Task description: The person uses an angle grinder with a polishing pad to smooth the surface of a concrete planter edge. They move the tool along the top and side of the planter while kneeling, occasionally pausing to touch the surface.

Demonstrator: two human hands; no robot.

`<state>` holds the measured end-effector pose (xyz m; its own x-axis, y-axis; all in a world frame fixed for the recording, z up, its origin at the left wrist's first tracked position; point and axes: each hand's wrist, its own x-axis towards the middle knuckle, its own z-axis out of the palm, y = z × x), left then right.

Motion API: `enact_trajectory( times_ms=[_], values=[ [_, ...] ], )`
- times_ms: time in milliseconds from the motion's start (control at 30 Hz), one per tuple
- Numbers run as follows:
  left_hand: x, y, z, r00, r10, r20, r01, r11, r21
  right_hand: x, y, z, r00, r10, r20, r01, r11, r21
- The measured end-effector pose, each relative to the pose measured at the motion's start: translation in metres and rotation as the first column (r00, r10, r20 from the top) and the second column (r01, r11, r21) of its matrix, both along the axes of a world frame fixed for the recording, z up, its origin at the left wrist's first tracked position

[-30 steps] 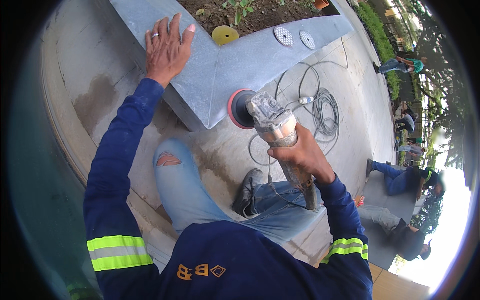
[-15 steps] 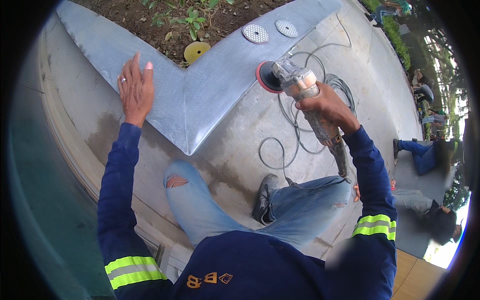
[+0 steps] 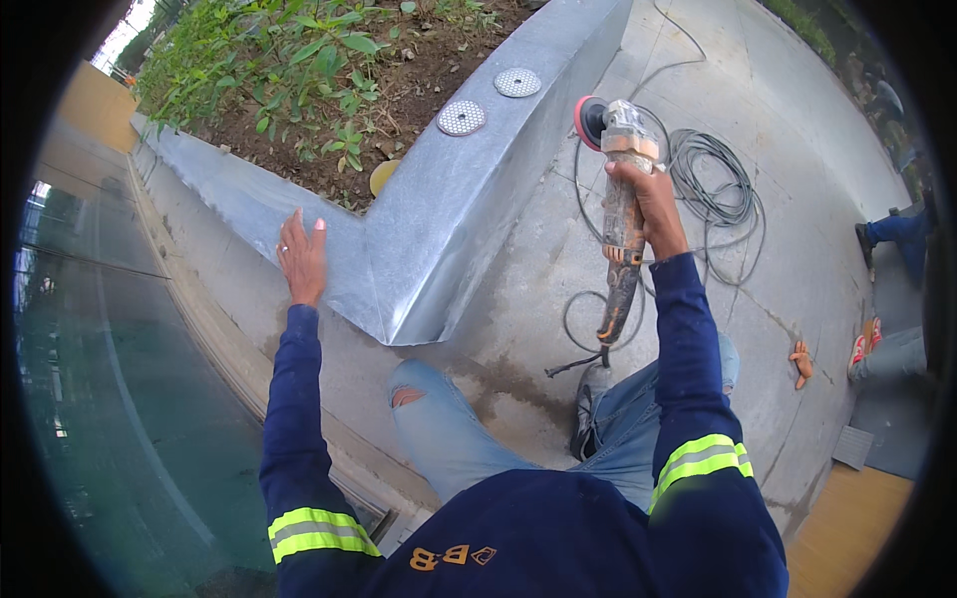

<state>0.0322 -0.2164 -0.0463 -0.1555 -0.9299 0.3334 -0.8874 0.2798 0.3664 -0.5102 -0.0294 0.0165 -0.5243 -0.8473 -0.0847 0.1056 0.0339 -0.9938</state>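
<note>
My left hand (image 3: 303,261) lies open, fingers stretched, on the left arm of a grey, V-shaped stone ledge (image 3: 419,239). My right hand (image 3: 656,204) is wrapped round the body of a dusty angle polisher (image 3: 620,229), held off to the right of the ledge. A black backing pad (image 3: 594,124) with a red rim is fitted on its head, turned toward the ledge and apart from it. On the ledge's right arm rest two round, white-dotted polishing pads, the nearer pad (image 3: 462,118) and the farther pad (image 3: 517,82). Part of a yellow disc (image 3: 382,176) shows behind the inner corner.
Green plants (image 3: 299,70) grow in soil behind the ledge. A coiled grey cable (image 3: 713,179) lies on the concrete floor at right. Dark, reflective glass (image 3: 150,379) runs along the left. Another person's legs (image 3: 897,359) show at the right rim, near a small brown thing (image 3: 800,364).
The view has turned, showing more plants and glass. The polisher has swung more upright, its pad farther from the ledge's edge. My left hand still lies on the ledge.
</note>
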Motion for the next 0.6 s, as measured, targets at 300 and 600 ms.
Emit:
enact_trajectory(
  times_ms=[300, 600],
  values=[
    [-0.126, 0.106, 0.039, 0.713, -0.579, 0.396, 0.519, 0.815, 0.257, 0.086, 0.092, -0.117, 0.863, -0.238, 0.447, 0.286, 0.957, -0.044],
    [-0.262, 0.027, 0.014, 0.738, -0.443, 0.509, 0.505, 0.863, 0.020, 0.090, 0.089, -0.110, 0.842, -0.162, 0.514, 0.241, 0.966, -0.089]
  ],
)
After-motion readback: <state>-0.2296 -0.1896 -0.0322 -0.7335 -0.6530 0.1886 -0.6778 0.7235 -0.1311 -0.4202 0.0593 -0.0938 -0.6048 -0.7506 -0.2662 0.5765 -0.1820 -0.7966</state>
